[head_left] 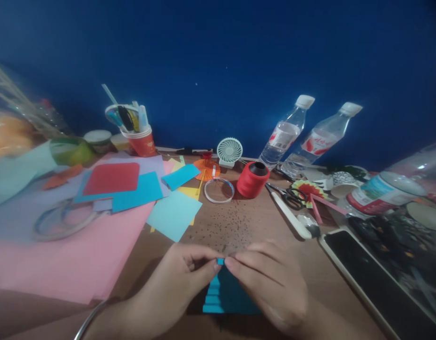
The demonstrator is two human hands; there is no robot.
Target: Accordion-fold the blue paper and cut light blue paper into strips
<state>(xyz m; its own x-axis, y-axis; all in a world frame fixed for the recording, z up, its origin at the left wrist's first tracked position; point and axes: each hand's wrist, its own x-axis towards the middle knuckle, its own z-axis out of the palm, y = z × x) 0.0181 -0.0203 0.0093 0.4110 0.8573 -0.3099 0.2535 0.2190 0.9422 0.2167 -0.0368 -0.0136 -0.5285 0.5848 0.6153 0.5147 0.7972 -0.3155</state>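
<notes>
**Both hands clamped on creased blue paper in front of the spool**

From where I stand, the left hand (184, 271) and the right hand (271, 281) are brought close together, thumbs and fingertips pinching the top edge of the blue paper (225, 296). A small folded bit shows between the fingertips. The paper lies low between the hands, on the wearer's side of the red spool (252, 183); crosswise creases are visible along its left part, while the rest is shaded or covered by the right hand.

Dark specks (232, 222) are scattered over the table (189, 250) just in front of the spool. A ring (218, 201) lies just left of the spool; a fan (229, 150) stands behind it, slightly left. To the spool's left are a pale sheet (174, 215), a red sheet (112, 178) and, farther off, a cup (142, 143) of pens. Scissors (292, 198) and a white cutter (291, 217) lie to its right. Behind and right of it, two bottles (280, 137) lean in view. A phone (373, 278) lies right and forward of it.
</notes>
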